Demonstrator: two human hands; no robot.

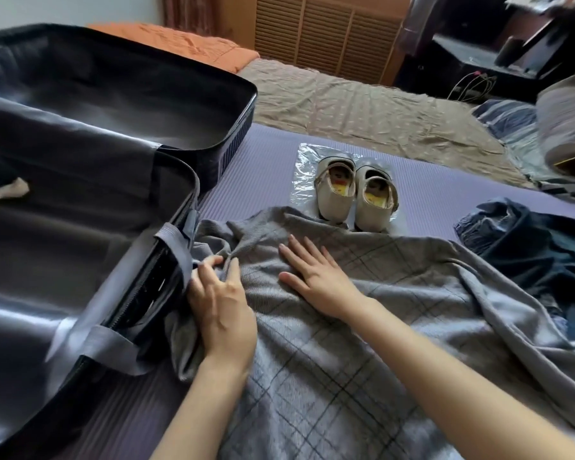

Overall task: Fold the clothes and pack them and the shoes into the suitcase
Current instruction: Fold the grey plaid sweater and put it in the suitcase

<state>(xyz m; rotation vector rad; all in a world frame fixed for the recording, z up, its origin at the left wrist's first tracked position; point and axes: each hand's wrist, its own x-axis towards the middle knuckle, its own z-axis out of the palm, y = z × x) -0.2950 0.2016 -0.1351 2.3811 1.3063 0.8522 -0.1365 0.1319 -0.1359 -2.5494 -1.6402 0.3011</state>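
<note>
Garment (346, 327) at centre: left hand (219, 300) pinches its edge, right hand (316, 277) lies flat; best smooth wrinkles before folding.

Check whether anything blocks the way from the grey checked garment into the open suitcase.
Nothing visible blocks it. The garment lies right against the suitcase rim, where the left hand pinches its edge. The right hand lies flat on it. The shoes sit beyond it, off that path.
</note>
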